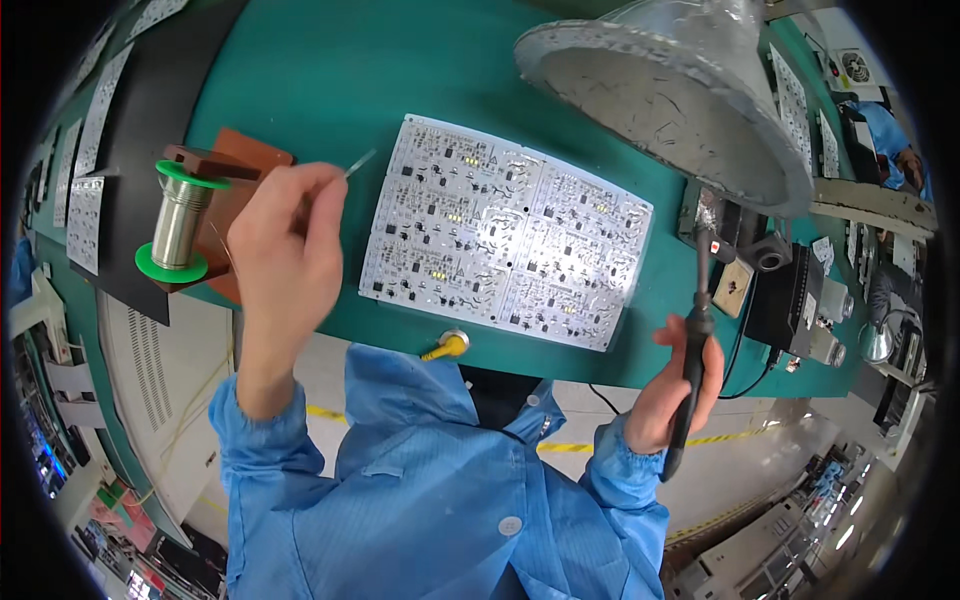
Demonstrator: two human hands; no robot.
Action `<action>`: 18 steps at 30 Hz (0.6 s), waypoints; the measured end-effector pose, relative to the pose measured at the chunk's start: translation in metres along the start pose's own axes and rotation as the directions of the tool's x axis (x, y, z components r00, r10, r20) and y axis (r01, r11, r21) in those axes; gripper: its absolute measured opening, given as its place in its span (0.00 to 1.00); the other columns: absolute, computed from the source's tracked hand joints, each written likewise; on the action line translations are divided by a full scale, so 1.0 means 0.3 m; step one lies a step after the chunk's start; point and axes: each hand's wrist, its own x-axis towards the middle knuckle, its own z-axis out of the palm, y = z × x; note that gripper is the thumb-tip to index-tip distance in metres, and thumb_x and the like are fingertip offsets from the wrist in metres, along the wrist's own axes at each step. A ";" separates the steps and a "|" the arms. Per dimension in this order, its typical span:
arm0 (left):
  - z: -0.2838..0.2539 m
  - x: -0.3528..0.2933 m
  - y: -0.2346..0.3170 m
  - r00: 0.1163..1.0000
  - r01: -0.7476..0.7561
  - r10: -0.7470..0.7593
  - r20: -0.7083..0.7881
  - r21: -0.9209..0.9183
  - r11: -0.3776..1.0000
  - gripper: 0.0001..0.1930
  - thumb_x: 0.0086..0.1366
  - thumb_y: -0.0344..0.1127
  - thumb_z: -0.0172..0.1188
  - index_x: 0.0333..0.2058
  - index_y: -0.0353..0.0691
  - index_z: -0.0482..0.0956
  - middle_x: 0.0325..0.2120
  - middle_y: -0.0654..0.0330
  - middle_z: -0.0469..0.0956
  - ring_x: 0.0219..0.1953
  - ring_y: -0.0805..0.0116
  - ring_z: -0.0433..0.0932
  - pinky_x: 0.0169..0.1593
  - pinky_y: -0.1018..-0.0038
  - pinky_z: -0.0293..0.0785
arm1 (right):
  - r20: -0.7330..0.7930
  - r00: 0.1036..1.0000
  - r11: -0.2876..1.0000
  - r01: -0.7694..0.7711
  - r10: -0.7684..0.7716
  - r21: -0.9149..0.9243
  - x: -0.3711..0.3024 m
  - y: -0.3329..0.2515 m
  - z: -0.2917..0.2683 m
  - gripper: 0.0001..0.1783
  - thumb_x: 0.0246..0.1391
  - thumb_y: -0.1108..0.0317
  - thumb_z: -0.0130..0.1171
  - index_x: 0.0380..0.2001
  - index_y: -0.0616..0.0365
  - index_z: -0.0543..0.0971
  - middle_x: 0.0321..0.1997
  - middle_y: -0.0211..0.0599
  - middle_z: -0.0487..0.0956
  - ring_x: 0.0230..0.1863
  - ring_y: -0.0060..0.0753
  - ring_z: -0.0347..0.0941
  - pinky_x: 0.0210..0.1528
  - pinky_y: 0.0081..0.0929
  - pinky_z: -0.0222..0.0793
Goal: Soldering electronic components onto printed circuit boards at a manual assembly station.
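My left hand (288, 250) is closed, thumb and forefinger pinching a thin, pale length of solder wire (361, 162). Its end points toward the upper left corner of a white circuit board panel (510, 230), without touching it. The panel lies flat, covered in small parts, with several yellowish spots and a bright glare in the middle. Right of the panel, my right hand (672, 385) wraps round the black handle of a soldering iron (690, 370). The iron stands nearly upright, its tip up by the small metal iron stand (712, 215) under the hood.
A solder spool (178, 225) with green flanges stands left on a brown holder. A large metal fume hood (670, 95) overhangs the upper right of the green bench mat (330, 70). A black box (785, 305) sits at right. A yellow plug (447, 346) is at the front edge.
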 end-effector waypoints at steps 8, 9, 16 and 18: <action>0.101 -0.240 0.132 0.861 -0.378 0.420 0.287 -0.193 0.905 0.09 0.47 0.24 0.68 0.25 0.38 0.75 0.30 0.58 0.76 0.20 0.66 0.74 0.21 0.75 0.68 | 0.222 0.965 0.986 0.114 -0.138 0.118 0.034 -0.077 -0.028 0.19 0.53 0.53 0.59 0.32 0.60 0.73 0.23 0.39 0.70 0.28 0.36 0.63 0.43 0.52 0.62; 0.115 -0.244 0.135 0.859 -0.371 0.415 0.301 -0.193 0.908 0.10 0.46 0.23 0.68 0.25 0.37 0.74 0.33 0.55 0.77 0.19 0.67 0.74 0.20 0.75 0.68 | 0.268 0.955 0.987 0.099 -0.129 0.123 0.037 -0.077 -0.036 0.17 0.51 0.55 0.61 0.30 0.59 0.73 0.21 0.38 0.70 0.27 0.36 0.63 0.43 0.50 0.62; 0.126 -0.243 0.138 0.856 -0.344 0.375 0.356 -0.150 0.927 0.09 0.47 0.24 0.67 0.23 0.38 0.73 0.39 0.57 0.78 0.18 0.69 0.74 0.20 0.75 0.67 | 0.336 0.934 0.987 0.073 -0.118 0.144 0.041 -0.076 -0.012 0.16 0.46 0.57 0.63 0.26 0.59 0.73 0.17 0.36 0.68 0.24 0.34 0.61 0.41 0.49 0.62; 0.125 -0.236 0.141 0.854 -0.347 0.377 0.359 -0.148 0.926 0.09 0.46 0.24 0.67 0.23 0.38 0.73 0.39 0.58 0.78 0.18 0.70 0.74 0.20 0.75 0.67 | 0.345 0.931 0.986 0.068 -0.118 0.153 0.045 -0.077 -0.005 0.16 0.45 0.58 0.64 0.26 0.59 0.73 0.17 0.36 0.67 0.23 0.34 0.61 0.41 0.49 0.62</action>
